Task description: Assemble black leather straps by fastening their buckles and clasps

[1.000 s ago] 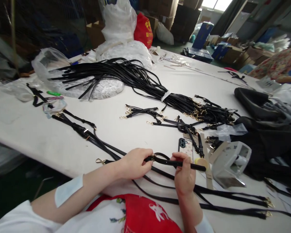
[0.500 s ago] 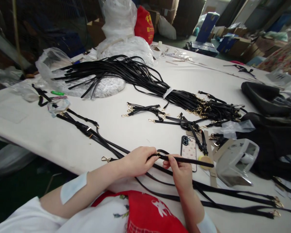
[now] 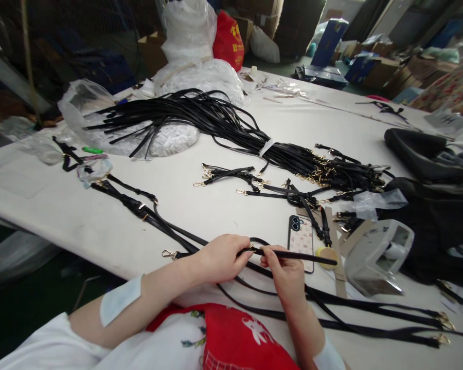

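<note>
Both hands hold one black strap [image 3: 308, 256] over the near edge of the table. My left hand [image 3: 226, 257] is closed round it by a small gold buckle [image 3: 252, 247]. Just to the right, my right hand [image 3: 283, 267] pinches the strap between thumb and fingers, and its loose end sticks out to the right. A gold snap hook [image 3: 168, 254] on a short black end lies left of my left wrist. More long black straps [image 3: 370, 310] run beneath my hands, with gold hooks at their right ends. My fingers partly hide the buckle.
A large tied bundle of black straps [image 3: 216, 123] lies across the white table [image 3: 177, 195]. Shorter hooked straps [image 3: 227, 173] lie nearer. Right of my hands are a phone [image 3: 301, 241], a yellow round object [image 3: 327, 256] and a clear grey plastic piece [image 3: 378, 257].
My right hand has shifted slightly left along the strap, closer to the buckle and my left hand. The strap's loose end has moved a little left too.
</note>
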Demonstrator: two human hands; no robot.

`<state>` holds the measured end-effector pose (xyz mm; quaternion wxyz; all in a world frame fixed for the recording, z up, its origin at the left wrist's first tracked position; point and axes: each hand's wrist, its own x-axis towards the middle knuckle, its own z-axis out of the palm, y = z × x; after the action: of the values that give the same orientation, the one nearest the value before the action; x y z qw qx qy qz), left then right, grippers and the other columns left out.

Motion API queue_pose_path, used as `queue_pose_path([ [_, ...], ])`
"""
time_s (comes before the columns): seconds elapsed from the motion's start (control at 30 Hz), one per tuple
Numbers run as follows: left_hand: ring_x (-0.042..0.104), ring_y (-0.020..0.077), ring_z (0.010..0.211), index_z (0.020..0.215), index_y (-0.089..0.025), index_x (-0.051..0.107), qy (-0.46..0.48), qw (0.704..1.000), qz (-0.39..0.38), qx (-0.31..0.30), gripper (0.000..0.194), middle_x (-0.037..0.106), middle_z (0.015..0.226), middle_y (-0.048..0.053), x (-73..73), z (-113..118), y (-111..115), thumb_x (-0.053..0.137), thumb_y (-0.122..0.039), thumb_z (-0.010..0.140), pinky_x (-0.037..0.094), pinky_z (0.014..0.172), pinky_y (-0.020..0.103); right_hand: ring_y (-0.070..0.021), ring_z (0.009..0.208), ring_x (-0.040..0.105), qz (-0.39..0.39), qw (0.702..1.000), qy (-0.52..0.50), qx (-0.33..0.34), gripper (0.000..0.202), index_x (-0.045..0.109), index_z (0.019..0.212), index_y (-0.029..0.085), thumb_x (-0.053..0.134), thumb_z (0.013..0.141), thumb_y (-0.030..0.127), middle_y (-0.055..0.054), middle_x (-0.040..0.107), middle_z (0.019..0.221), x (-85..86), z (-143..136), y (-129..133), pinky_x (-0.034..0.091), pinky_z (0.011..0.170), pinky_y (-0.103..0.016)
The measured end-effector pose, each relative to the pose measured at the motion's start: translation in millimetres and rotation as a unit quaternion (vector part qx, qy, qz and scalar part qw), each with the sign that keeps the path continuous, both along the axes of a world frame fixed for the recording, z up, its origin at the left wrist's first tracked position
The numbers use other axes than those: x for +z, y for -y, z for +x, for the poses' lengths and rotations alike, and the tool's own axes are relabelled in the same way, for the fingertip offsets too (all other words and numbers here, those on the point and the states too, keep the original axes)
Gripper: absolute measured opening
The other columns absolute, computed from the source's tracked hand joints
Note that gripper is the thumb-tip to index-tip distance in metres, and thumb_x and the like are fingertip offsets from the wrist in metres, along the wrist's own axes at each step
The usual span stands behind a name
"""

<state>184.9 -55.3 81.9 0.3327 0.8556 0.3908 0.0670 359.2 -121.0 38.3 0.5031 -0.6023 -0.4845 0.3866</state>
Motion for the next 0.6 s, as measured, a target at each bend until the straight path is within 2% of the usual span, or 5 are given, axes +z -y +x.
queue_pose_path([
  [0.23, 0.048, 0.0131, 0.057, 0.064, -0.019, 0.049, 0.011, 0.998, -0.028, 0.046, 0.02, 0.058, 0.063, -0.001, 3.3, 5.1, 1.4, 0.049, -0.02, 0.084, 0.03, 0.054, 0.024, -0.0175, 0.07, 0.065, 0.086, 0.989, 0.112, 0.047, 0.014, 0.072, 0.089, 0.022, 0.058, 0.09, 0.026, -0.003, 0.07, 0.076, 0.0, -4.9, 6.3, 0.053, 0.066, -0.03],
  [0.43, 0.049, 0.0129, 0.058, 0.067, -0.019, 0.054, 0.031, 0.995, -0.064, 0.071, 0.02, 0.057, 0.062, -0.002, -2.1, 11.2, 8.0, 0.047, -0.021, 0.086, 0.032, 0.054, 0.024, -0.0182, 0.071, 0.064, 0.1, 0.988, 0.101, 0.065, 0.016, 0.071, 0.091, 0.023, 0.054, 0.092, 0.023, -0.003, 0.069, 0.078, 1.6, -7.4, 7.8, 0.053, 0.067, -0.031],
  [0.5, 0.052, 0.0136, 0.062, 0.075, -0.019, 0.057, 0.056, 0.993, -0.066, 0.082, 0.015, 0.06, 0.068, -0.001, -3.2, 10.0, 9.0, 0.05, -0.026, 0.086, 0.035, 0.056, 0.024, -0.0204, 0.082, 0.064, 0.125, 0.986, 0.099, 0.04, 0.02, 0.069, 0.095, 0.022, 0.05, 0.094, 0.024, -0.005, 0.068, 0.086, 4.6, -1.7, 5.4, 0.052, 0.075, -0.035],
  [0.6, 0.056, 0.0148, 0.069, 0.087, -0.019, 0.058, 0.094, 0.989, -0.061, 0.099, 0.016, 0.065, 0.08, 0.0, -3.5, 6.7, 8.7, 0.064, -0.032, 0.08, 0.04, 0.062, 0.024, -0.0238, 0.102, 0.06, 0.148, 0.987, 0.052, -0.043, 0.022, 0.066, 0.105, 0.023, 0.046, 0.095, 0.026, -0.007, 0.066, 0.103, 8.0, 8.6, 0.2, 0.045, 0.092, -0.043],
])
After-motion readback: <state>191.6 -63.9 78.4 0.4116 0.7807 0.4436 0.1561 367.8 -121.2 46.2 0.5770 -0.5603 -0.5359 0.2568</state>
